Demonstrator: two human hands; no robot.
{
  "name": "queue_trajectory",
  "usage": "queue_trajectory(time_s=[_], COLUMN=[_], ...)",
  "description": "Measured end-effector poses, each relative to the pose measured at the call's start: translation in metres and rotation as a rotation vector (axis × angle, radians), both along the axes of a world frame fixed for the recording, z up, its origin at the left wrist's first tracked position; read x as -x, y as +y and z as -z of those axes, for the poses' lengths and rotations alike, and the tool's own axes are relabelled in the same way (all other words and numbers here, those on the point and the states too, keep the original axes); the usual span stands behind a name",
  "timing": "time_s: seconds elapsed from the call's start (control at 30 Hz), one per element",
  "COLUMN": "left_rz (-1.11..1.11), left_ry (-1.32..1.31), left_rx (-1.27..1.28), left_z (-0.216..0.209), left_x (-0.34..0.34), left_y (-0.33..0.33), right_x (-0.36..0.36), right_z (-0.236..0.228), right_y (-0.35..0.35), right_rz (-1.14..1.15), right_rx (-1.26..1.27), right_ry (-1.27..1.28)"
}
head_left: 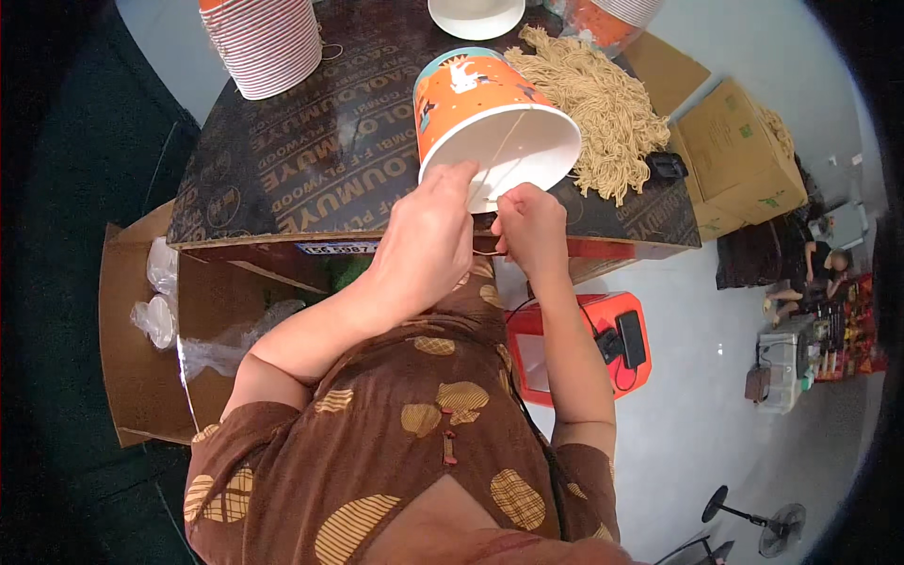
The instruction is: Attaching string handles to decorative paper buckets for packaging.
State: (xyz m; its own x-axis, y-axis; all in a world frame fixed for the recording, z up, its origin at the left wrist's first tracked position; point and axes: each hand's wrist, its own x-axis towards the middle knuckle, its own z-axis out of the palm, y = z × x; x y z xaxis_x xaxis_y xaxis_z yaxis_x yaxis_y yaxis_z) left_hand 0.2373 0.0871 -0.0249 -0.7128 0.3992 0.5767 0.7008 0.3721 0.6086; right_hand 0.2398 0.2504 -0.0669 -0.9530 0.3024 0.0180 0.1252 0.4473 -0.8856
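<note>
An orange paper bucket (461, 96) with printed figures lies tilted on the dark plywood table, its white mouth facing me. A thin beige cord (509, 149) runs across the mouth from the upper rim to the lower one. My left hand (428, 231) is closed at the lower left of the rim, its fingertips partly hidden. Just right of it, my right hand (532, 226) is closed in a pinch on the cord at the lower rim. A short cord end shows below the fingers. Right behind the bucket lies a heap of beige cords (603, 104).
Stacked paper buckets (264, 47) stand at the table's far left, a white round container (476, 17) at the far edge. Cardboard boxes flank the table, one at right (739, 155), one at lower left (137, 348). A red stool (617, 320) bears a black device. Another person (819, 268) sits far right.
</note>
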Motion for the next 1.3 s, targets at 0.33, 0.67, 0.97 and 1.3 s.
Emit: queue_trajectory(time_s=[0.33, 0.67, 0.97, 1.3], left_rz=[0.377, 0.049, 0.173, 0.122], left_ry=[-0.409, -0.107, -0.242, -0.272], left_rx=[-0.029, 0.205, 0.176, 0.122], left_z=[0.02, 0.043, 0.041, 0.041], left_x=[0.039, 0.059, 0.068, 0.075], left_y=[0.013, 0.038, 0.033, 0.031], right_x=[0.0, 0.0, 0.001, 0.0], right_z=[-0.006, -0.008, -0.004, 0.014], right_y=[0.002, 0.003, 0.002, 0.006], right_rz=[-0.025, -0.026, -0.013, -0.015], right_rx=[-0.026, 0.073, 0.055, -0.083], right_ry=[0.008, -0.056, -0.047, 0.079])
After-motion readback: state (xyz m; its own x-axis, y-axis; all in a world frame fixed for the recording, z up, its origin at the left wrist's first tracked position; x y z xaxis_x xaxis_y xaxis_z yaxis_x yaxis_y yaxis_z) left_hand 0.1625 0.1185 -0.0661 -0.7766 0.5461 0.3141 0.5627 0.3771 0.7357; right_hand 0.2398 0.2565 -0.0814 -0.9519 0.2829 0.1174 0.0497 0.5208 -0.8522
